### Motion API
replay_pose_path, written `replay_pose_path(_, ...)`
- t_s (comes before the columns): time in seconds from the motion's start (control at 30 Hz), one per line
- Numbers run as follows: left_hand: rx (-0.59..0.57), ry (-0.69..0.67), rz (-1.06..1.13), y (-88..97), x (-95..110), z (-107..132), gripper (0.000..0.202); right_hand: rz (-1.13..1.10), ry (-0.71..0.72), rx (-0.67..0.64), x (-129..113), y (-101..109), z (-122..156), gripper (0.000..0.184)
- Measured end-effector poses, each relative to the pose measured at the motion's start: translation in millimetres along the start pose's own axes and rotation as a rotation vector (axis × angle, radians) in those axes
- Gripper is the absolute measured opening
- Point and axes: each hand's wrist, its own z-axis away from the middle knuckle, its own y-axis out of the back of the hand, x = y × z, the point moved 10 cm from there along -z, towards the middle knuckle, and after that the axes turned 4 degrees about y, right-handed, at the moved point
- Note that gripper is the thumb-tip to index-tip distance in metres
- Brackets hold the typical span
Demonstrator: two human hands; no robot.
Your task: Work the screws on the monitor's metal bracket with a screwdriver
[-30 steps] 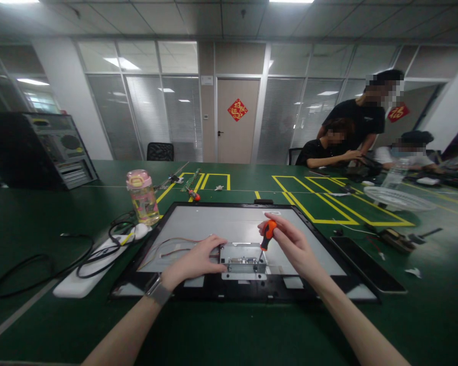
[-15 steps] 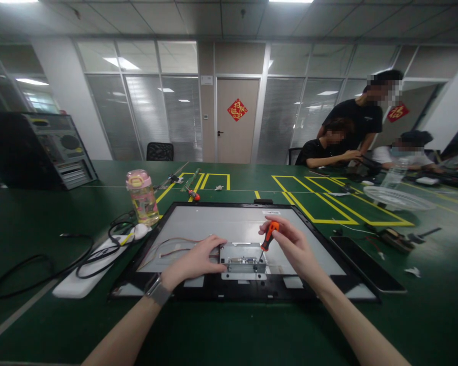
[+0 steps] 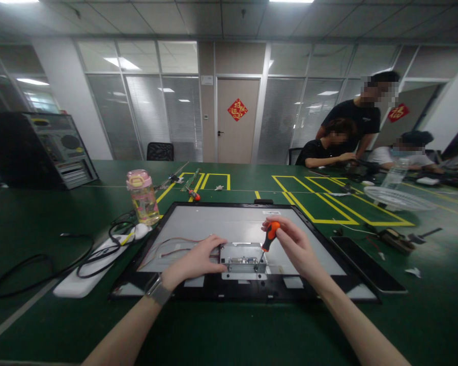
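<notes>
A black-framed monitor panel (image 3: 198, 221) lies back-up on the green table. A small metal bracket (image 3: 243, 259) sits on its near middle. My left hand (image 3: 196, 260) rests on the panel with its fingers pressed against the bracket's left side. My right hand (image 3: 295, 245) grips an orange-and-black screwdriver (image 3: 268, 237), tip down at the bracket's right edge. Thin coloured wires (image 3: 175, 246) run across the panel to the left of the bracket.
A pink-lidded bottle (image 3: 142, 197), black cables (image 3: 80, 254) on a white keyboard (image 3: 84, 277) and a computer case (image 3: 41, 150) are at the left. A dark slab (image 3: 366, 264), a white fan grille (image 3: 399, 198) and small tools lie at the right. Other people are gathered at the far right.
My right hand has shifted the screwdriver handle slightly to the right and turned it. The left hand has stayed on the bracket. The standing person at the back has leaned a little.
</notes>
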Motion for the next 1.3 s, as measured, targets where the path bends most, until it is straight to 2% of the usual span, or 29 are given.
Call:
replay_pose_path(0.13, 0.004, -0.007, 0.003, 0.5, 0.9, -0.2, 0.058, 0.088, 0.004, 0.008, -1.2, 3.6, -1.2, 0.024)
replay_pose_path(0.27, 0.004, 0.005, 0.012, 0.2, -0.4, -0.4, 0.059, 0.059, -0.002, -0.027, -0.7, 2.1, -2.4, 0.029)
replay_pose_path(0.47, 0.006, -0.01, 0.013, 0.2, 0.5, -0.4, 0.059, 0.147, 0.018, 0.014, -2.1, 5.1, -1.9, 0.025)
replay_pose_path(0.63, 0.005, -0.006, 0.017, 1.4, 2.5, 0.8, 0.057, 0.039, 0.0, -0.038, -2.3, 0.4, -1.0, 0.032)
replay_pose_path(0.73, 0.006, -0.002, 0.018, 1.4, 2.1, 0.9, 0.057, 0.024, 0.016, -0.045, -4.2, 0.8, -2.0, 0.026)
replay_pose_path(0.87, 0.007, -0.002, 0.018, 0.9, 1.5, 0.4, 0.058, 0.143, 0.044, 0.002, -7.8, 5.0, -2.6, 0.021)
replay_pose_path(1.03, 0.007, 0.008, 0.016, 1.3, 2.1, 1.0, 0.058, 0.098, -0.021, -0.008, 0.0, 5.0, 0.4, 0.032)
replay_pose_path(1.13, 0.01, 0.006, 0.015, 1.5, 1.5, 1.2, 0.058, 0.035, -0.006, -0.038, -1.0, 2.4, 0.2, 0.029)
replay_pose_path(1.3, 0.009, -0.001, 0.005, 0.5, -1.6, 0.5, 0.059, 0.112, 0.027, -0.022, -7.0, 3.1, -1.8, 0.022)
